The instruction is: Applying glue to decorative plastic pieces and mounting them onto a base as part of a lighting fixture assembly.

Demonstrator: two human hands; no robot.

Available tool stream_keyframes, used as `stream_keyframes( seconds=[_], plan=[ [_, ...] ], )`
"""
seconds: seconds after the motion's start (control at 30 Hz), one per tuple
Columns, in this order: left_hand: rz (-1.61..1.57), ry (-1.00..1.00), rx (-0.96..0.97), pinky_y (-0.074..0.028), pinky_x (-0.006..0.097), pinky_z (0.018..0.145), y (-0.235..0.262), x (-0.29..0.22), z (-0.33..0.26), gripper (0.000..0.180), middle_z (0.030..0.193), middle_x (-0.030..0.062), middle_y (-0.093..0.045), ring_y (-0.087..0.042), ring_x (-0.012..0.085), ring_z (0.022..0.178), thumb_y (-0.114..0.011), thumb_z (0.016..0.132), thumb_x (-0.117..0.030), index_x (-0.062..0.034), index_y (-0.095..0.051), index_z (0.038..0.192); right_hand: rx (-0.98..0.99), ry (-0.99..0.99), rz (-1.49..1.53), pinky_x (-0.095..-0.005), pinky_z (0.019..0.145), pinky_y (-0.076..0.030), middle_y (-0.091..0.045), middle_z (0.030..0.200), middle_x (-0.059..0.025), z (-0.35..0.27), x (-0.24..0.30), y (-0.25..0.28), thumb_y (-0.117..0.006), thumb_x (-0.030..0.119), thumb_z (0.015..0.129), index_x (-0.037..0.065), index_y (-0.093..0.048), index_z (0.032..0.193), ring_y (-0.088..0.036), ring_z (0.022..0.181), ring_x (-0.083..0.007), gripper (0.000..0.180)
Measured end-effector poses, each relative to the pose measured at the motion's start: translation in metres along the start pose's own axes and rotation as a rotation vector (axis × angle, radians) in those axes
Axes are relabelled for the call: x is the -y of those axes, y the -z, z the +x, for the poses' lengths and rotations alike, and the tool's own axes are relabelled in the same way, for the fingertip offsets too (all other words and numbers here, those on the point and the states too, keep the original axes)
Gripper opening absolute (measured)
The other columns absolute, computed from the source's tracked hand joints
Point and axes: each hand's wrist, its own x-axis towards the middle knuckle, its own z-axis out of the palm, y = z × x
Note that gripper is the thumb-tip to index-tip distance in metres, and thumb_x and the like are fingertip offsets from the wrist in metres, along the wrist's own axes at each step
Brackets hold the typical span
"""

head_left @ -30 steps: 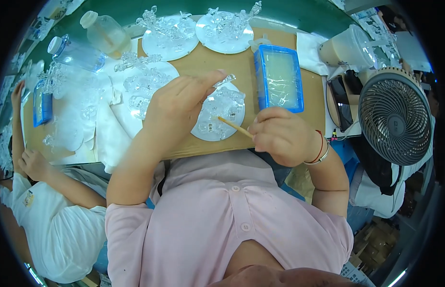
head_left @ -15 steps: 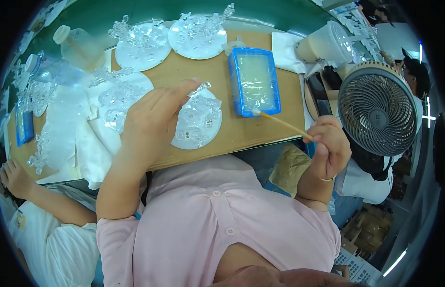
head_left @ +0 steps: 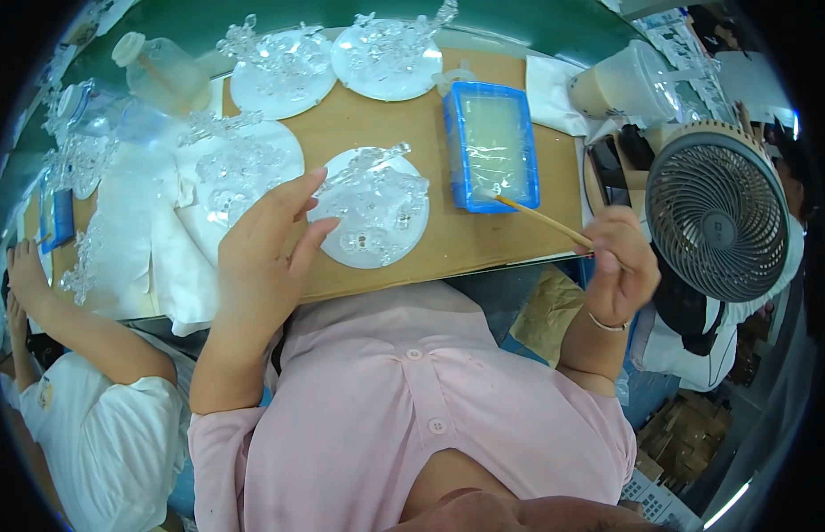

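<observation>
In my right hand is a thin yellowish stick, perhaps a brush, pinched between thumb and fingers. Its whitish tip rests at the near edge of a blue-rimmed rectangular tray, whose inside looks pale and glossy. My left hand is open, thumb apart from the fingers, with nothing in its grip. Its fingertips are by the left edge of a round white plate. On that plate lies a cluster of clear, shiny plastic-like pieces, one of them sticking up at the far side.
Two similar loaded plates stand at the back, another at the left by white cloth. Bottles are at far left. A lidded cup and a grey fan stand right. A co-worker's arm reaches in left.
My left hand has released the clear piece on the plate and drawn back to the left, its fingers now spread. The stick's tip stays at the tray's near edge. The view has shifted slightly.
</observation>
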Motion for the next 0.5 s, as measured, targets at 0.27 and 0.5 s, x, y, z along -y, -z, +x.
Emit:
stream_keyframes(
  seconds=[0.27,0.5],
  plan=[
    [0.042,-0.033,-0.04,-0.052,0.031,0.064,-0.005,0.01,0.005,0.023,0.089,0.0102,-0.069,-0.066,0.0236,0.074,-0.07,0.079,-0.002,-0.0046,-0.067,0.102,0.06,0.07,0.076,-0.0408,0.067,-0.049,-0.062,0.066,-0.0126,0.003,0.031,-0.028,-0.049,0.02,0.095,0.003,-0.052,0.093,-0.057,0.057,-0.0235,0.018],
    [0.068,-0.072,-0.035,-0.052,0.028,0.065,-0.005,0.012,0.008,0.022,0.089,0.0104,-0.069,-0.067,0.0193,0.074,-0.068,0.082,-0.001,-0.0043,-0.067,0.104,0.306,0.192,0.148,-0.0415,0.073,-0.051,-0.065,0.077,-0.0128,0.006,0.011,-0.073,-0.053,0.007,0.089,0.004,-0.049,0.096,-0.062,0.069,-0.0302,0.009]
  ],
)
